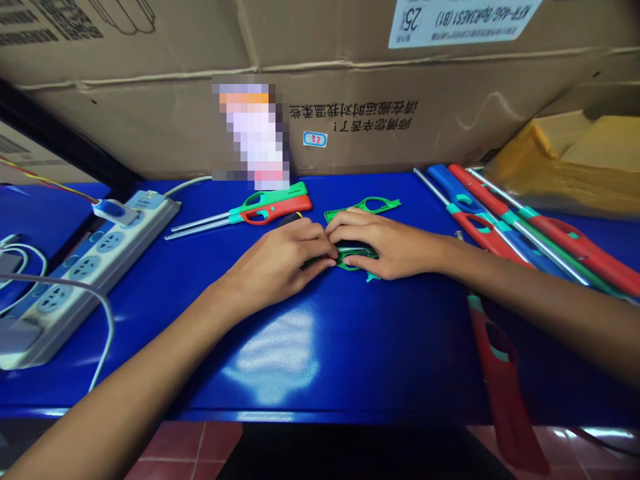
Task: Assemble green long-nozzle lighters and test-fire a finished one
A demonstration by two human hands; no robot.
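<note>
My left hand (285,260) is closed, its thumb and fingertips pinched at the left end of an opened green lighter body (350,260). My right hand (385,240) curls over the same body from the right, fingers bent and thumb along its near side. Dark and silvery parts show inside it; my fingers hide most of them. Just behind lies a loose green lighter shell half (383,204), with a trigger opening. A dark, yellow-tipped tool (290,219) is partly hidden behind my left hand. A small teal piece (371,277) sits below the body.
Two long-necked lighters (275,205) lie at the back left. Several red, blue and green lighters (500,213) lie at the right, and a red lighter (500,380) overhangs the front edge. A power strip (85,267) with cables stands left. Cardboard (350,153) closes off the back.
</note>
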